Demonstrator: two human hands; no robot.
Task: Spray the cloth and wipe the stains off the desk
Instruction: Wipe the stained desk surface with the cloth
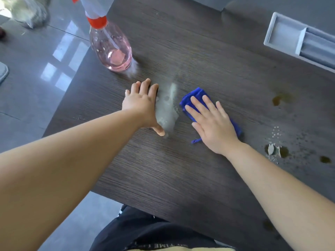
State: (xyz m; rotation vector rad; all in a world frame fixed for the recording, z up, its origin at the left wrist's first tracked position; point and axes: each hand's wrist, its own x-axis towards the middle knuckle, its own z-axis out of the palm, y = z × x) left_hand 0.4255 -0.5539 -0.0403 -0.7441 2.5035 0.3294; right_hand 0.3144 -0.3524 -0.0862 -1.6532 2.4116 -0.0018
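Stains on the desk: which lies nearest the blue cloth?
The pale smear just left of the cloth, beside the left hand; the brown spots sit farther right.

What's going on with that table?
A person is cleaning the desk. Their right hand presses a blue cloth flat on the wood, and their left hand rests beside a wet smear. The pink spray bottle stands near the left edge. Brown stains on the right are not wiped yet.

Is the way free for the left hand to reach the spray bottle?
Probably yes. The left hand lies flat and empty on the desk, with only bare desk between it and the spray bottle just beyond.
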